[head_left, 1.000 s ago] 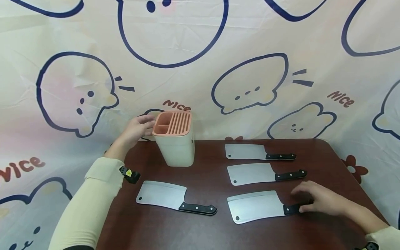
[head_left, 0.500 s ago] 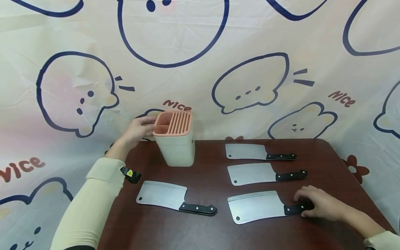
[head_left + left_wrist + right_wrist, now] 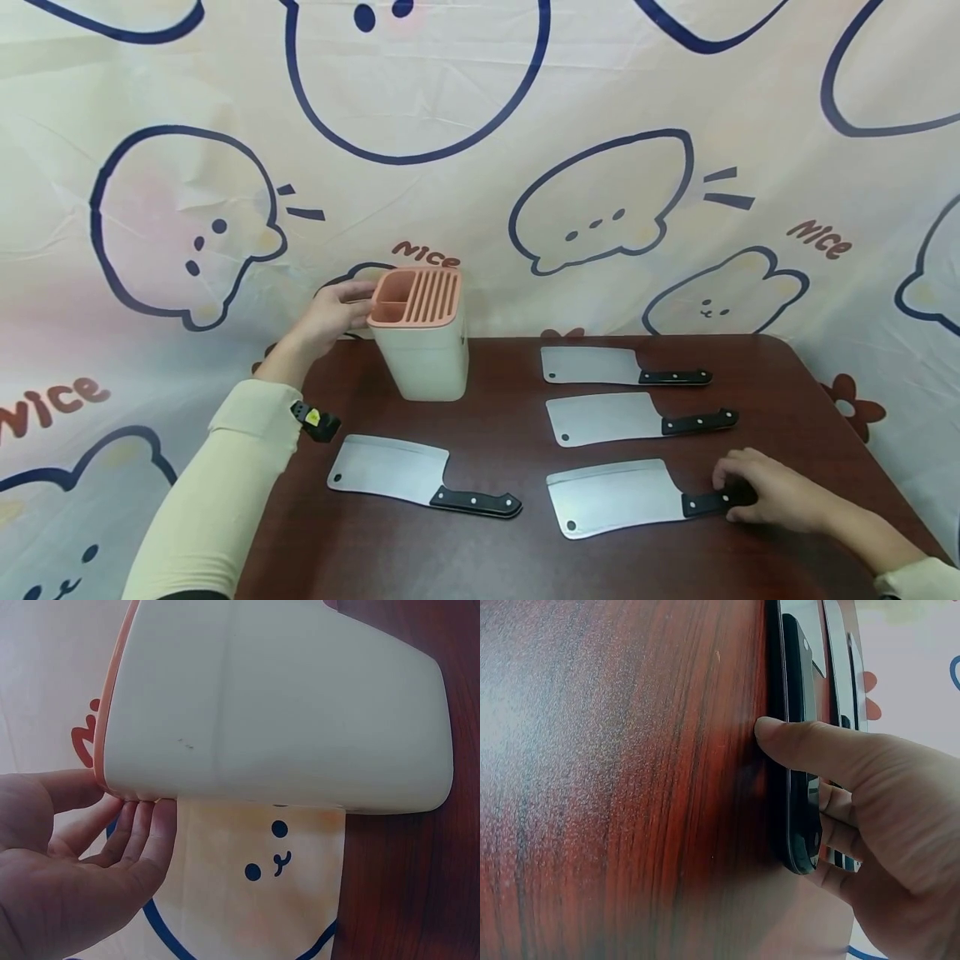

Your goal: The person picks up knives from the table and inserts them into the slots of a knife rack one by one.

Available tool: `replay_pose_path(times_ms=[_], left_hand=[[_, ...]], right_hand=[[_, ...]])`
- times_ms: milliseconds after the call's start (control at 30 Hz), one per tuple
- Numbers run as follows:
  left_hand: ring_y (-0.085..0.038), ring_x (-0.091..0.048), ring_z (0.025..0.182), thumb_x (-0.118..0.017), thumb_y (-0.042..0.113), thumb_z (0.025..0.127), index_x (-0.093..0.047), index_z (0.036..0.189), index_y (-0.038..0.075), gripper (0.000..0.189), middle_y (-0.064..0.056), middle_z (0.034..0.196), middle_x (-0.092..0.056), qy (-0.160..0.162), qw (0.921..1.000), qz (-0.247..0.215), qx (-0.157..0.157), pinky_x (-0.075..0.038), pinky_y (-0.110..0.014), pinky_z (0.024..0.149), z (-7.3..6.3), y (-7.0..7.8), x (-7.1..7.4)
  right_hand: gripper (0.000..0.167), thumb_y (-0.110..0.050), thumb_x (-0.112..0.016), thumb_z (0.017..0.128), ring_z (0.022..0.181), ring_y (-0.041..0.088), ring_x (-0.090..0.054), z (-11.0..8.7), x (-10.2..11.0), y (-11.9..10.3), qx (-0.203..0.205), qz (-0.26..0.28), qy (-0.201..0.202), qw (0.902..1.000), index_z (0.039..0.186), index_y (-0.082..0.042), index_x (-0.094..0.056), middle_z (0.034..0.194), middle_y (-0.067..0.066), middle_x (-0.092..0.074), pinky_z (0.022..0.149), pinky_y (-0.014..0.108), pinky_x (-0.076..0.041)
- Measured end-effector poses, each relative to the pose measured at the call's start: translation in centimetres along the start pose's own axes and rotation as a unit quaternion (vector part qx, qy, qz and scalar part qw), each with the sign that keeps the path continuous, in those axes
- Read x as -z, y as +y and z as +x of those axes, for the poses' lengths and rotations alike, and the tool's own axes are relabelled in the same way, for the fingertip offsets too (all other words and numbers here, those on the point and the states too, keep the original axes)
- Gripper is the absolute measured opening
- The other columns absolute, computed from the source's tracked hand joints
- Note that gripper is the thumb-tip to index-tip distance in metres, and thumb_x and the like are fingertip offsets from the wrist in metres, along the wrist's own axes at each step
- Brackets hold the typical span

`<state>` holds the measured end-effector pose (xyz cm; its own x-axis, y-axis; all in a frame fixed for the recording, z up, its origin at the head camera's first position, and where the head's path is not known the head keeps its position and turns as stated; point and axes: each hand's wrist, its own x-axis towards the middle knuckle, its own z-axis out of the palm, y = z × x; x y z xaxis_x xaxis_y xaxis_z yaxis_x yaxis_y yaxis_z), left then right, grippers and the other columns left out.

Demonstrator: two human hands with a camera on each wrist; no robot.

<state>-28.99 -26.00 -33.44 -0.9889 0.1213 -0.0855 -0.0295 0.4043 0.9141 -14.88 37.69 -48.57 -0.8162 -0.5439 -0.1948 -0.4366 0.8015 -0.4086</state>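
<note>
A cream knife block [image 3: 423,365] with a pink slotted top stands at the back left of the table. My left hand [image 3: 330,318] rests on its left side near the rim; in the left wrist view the fingertips [image 3: 161,814] touch the wall with the fingers loosely bent. On the right, the nearest of three cleavers [image 3: 618,498] lies flat with its blade pointing left. My right hand [image 3: 780,493] holds its black handle [image 3: 802,817], the thumb on one side and the fingers on the other. The hand hides the end of the handle in the head view.
Two more cleavers, a middle one [image 3: 603,418] and a far one [image 3: 588,365], lie behind the held one. Another cleaver [image 3: 390,468] lies on the left in front of the block. A printed cloth [image 3: 450,208] hangs behind the brown table [image 3: 480,567].
My right hand has moved slightly right along the cleaver's handle, and its fingers and thumb have come together on it. My left hand has come slightly closer against the knife block.
</note>
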Motion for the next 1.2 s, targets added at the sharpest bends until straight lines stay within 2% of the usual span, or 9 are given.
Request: replay_pose_path(times_ms=[167,300,400,767,833,1033,1200], left_hand=[[-0.037,-0.053,0.133,-0.053,0.015,0.107,-0.040,0.154,0.003,0.050,-0.019,0.155,-0.044,0.002,1.0000,0.003,0.002,-0.047,-0.047,0.107,0.0,0.0,0.0],[-0.037,-0.054,0.133,-0.053,0.016,0.107,-0.041,0.154,0.003,0.050,-0.020,0.155,-0.044,0.004,1.0000,0.007,0.000,-0.048,-0.046,0.106,0.2,-0.2,0.0],[-0.037,-0.055,0.132,-0.052,0.016,0.107,-0.041,0.154,0.003,0.050,-0.020,0.155,-0.044,0.004,1.0000,0.008,-0.002,-0.048,-0.046,0.106,0.1,-0.2,0.0],[-0.036,-0.053,0.133,-0.053,0.014,0.107,-0.040,0.154,0.004,0.050,-0.018,0.156,-0.043,-0.002,1.0000,0.001,-0.001,-0.047,-0.046,0.107,0.1,-0.2,0.1],[-0.035,-0.053,0.134,-0.053,0.015,0.107,-0.040,0.154,0.004,0.050,-0.018,0.156,-0.043,-0.001,1.0000,0.002,0.001,-0.047,-0.045,0.107,0.1,-0.2,0.1],[-0.036,-0.054,0.133,-0.052,0.015,0.107,-0.041,0.154,0.004,0.050,-0.017,0.155,-0.044,0.000,1.0000,0.004,0.000,-0.047,-0.045,0.107,0.2,-0.3,0.2],[-0.036,-0.054,0.133,-0.052,0.015,0.107,-0.041,0.154,0.004,0.049,-0.017,0.155,-0.044,-0.001,1.0000,0.004,-0.002,-0.046,-0.047,0.108,0.2,-0.3,0.2]], right_hand=[[0.032,-0.037,-0.085,0.081,0.091,0.003,-0.047,-0.3,0.3,0.1,0.010,0.014,0.005,0.9998,0.101,-0.032,-0.061,0.099,-0.017,-0.055,0.074,0.028,-0.051],[0.030,-0.034,-0.083,0.084,0.088,0.002,-0.050,-0.6,0.9,0.1,0.014,0.063,0.000,0.9979,0.102,-0.031,-0.060,0.097,-0.017,-0.057,0.071,0.025,-0.049],[0.028,-0.029,-0.082,0.086,0.085,0.002,-0.053,-0.8,1.5,-0.1,0.029,0.101,0.002,0.9945,0.104,-0.028,-0.061,0.096,-0.015,-0.059,0.068,0.023,-0.048],[0.026,-0.014,-0.076,0.092,0.085,0.011,-0.059,-2.0,4.3,-0.5,0.077,0.188,-0.005,0.9792,0.115,-0.019,-0.065,0.097,-0.007,-0.064,0.066,0.023,-0.048],[0.025,-0.011,-0.075,0.092,0.084,0.013,-0.060,-2.2,4.8,-0.8,0.088,0.211,-0.002,0.9735,0.114,-0.017,-0.064,0.096,-0.005,-0.065,0.065,0.025,-0.050],[0.029,0.007,-0.067,0.092,0.084,0.018,-0.063,-2.7,6.2,-2.1,0.114,0.299,0.026,0.9472,0.115,-0.010,-0.063,0.096,0.000,-0.064,0.062,0.033,-0.053],[0.037,0.019,-0.061,0.089,0.088,0.017,-0.062,-2.9,7.2,-3.3,0.124,0.319,0.077,0.9366,0.116,-0.007,-0.064,0.101,0.002,-0.068,0.063,0.034,-0.050]])
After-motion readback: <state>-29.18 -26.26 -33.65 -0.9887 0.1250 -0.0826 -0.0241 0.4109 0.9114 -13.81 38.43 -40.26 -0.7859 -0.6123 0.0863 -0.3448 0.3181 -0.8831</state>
